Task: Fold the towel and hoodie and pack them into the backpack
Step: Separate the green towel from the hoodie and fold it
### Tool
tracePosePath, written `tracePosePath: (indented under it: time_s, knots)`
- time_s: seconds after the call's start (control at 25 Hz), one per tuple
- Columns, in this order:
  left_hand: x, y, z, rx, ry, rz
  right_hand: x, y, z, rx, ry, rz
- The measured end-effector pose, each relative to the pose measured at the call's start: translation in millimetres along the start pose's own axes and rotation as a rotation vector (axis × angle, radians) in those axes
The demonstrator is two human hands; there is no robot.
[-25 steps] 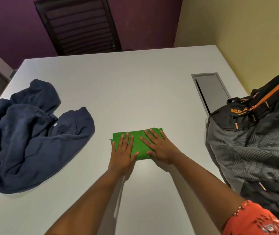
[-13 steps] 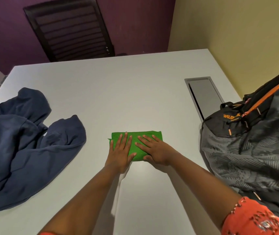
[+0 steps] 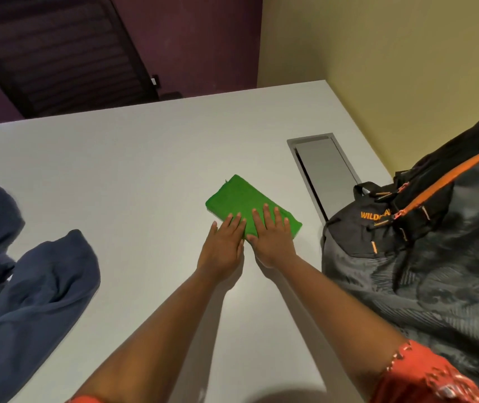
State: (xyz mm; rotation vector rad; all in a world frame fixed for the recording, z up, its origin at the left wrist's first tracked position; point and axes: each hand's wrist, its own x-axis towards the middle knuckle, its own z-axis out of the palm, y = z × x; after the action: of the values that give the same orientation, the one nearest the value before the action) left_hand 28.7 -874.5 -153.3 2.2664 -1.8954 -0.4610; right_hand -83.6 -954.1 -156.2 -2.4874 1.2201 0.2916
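Mid-table beside backpack (image 3: 424, 257): folded green towel (image 3: 241, 199), soft, light, prob. unfolds if lifted by one corner; left hand (image 3: 222, 247) & right hand (image 3: 271, 238) flat on near edge, fingers straight, holding nothing; best pinched across stacked layers w/ both.

Taking the white table (image 3: 151, 158) as the landmark, the count runs so. One green folded towel (image 3: 242, 200) lies near its middle. Two hands rest on that towel's near end (fingers straight): one left hand (image 3: 223, 247), one right hand (image 3: 273, 241). One navy hoodie (image 3: 28, 286) lies at the table's left edge. One grey-and-black backpack (image 3: 424, 271) stands at its right edge. One metal cable hatch (image 3: 325, 170) is set into the tabletop, just beyond the backpack.
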Motion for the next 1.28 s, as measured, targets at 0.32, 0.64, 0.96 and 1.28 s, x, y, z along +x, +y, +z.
tracePosePath:
  time_s: [0.32, 0.64, 0.96, 1.28]
  knots:
    - [38, 1, -7, -0.036, -0.179, -0.133, 28, 29, -66, -0.099, -0.417, -0.219]
    - [53, 9, -13, 0.014, -0.127, -0.026, 43, 33, -50, -0.097, -0.345, -0.12]
    - [61, 21, -18, -0.073, -0.156, 0.068, 68, 48, -58, -0.09, -0.242, 0.001]
    - [71, 46, -16, -0.021, -0.236, 0.042, 77, 63, -65, -0.148, -0.14, 0.06]
